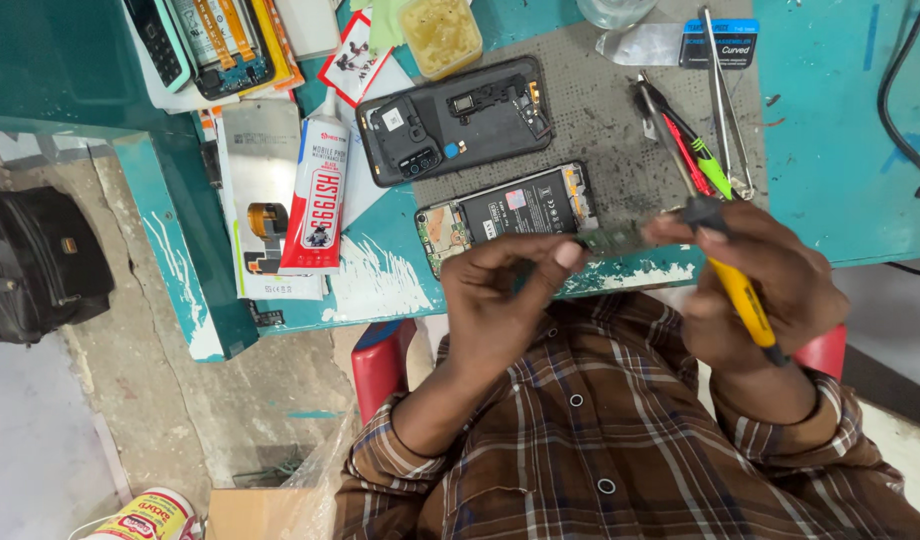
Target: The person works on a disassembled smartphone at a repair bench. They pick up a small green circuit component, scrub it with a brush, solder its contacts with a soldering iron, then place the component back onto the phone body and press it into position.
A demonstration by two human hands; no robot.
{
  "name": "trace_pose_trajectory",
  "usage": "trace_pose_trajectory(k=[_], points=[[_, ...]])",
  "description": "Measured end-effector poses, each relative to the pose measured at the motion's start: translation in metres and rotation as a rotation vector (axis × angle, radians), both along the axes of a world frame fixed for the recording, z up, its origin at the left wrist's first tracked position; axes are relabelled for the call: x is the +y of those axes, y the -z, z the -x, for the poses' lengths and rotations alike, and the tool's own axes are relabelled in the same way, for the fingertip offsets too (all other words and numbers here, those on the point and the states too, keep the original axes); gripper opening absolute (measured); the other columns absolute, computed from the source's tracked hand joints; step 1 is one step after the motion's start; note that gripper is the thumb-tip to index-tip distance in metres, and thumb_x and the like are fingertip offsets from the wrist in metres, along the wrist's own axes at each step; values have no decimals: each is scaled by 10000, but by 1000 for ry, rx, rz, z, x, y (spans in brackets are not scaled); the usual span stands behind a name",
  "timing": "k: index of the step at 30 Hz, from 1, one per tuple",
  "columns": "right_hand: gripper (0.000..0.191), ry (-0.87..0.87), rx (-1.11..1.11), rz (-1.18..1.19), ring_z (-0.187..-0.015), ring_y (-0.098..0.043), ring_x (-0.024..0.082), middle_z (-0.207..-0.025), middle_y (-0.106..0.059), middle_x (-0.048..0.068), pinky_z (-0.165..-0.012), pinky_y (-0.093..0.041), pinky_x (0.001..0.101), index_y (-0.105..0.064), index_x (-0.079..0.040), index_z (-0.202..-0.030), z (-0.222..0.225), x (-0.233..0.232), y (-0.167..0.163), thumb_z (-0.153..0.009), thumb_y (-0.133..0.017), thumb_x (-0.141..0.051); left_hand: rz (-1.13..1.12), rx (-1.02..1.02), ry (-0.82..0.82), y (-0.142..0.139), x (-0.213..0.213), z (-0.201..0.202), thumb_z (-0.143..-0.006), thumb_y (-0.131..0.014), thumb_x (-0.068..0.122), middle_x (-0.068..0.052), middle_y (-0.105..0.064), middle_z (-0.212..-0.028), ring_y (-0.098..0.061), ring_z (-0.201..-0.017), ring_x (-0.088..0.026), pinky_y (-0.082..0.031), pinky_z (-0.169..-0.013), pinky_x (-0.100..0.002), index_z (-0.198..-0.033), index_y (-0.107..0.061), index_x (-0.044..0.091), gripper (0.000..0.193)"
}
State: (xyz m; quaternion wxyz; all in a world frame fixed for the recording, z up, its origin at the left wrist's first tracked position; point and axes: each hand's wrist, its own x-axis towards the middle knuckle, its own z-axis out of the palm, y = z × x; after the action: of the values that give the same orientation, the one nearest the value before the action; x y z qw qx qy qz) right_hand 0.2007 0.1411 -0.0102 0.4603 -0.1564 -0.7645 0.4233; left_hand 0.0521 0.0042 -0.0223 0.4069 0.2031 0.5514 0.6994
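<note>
My left hand [505, 290] pinches one end of a small green circuit board [620, 238] between thumb and forefinger, just in front of the table edge. My right hand [755, 285] grips a yellow-handled tool with a black head [745, 300] and its fingertips touch the board's other end. An opened phone with its battery showing [510, 212] lies flat on the table right behind my hands. Its black back cover [455, 120] lies further back on the grey mat [620, 130].
A red-and-white glue tube [315, 195] lies left of the phone on a flat package. Tweezers [728, 100] and red and green tools [695, 150] rest at the mat's right. A yellow-filled tub [440, 35] stands at the back. A black cable [905, 120] runs at the right; a black bag [40, 260] sits on the floor.
</note>
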Motion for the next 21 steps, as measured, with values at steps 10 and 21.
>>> trace_pose_trajectory(k=[10,21], points=[[301,-86,-246,-282,-1010,-744,348,-1036,-732,212,-801,-633,389,-474,-68,-1330,-25,-19,25,-1074,-604,-158,-104,-254,-150,-4,-1,0,-1019,-691,-53,-192,-770,-1040,-760,-949,-208,-637,-910,-347,-1167,-721,-69,153],[191,-124,-194,-387,-981,-740,387,-968,-720,202,-781,-627,414,-626,7,-1124,-13,-13,20,-989,-679,-116,-116,-220,-112,-9,-6,-2,-1023,-688,-53,-193,-768,-1074,-763,-1021,-219,-636,-961,-346,-1168,-708,-71,147]])
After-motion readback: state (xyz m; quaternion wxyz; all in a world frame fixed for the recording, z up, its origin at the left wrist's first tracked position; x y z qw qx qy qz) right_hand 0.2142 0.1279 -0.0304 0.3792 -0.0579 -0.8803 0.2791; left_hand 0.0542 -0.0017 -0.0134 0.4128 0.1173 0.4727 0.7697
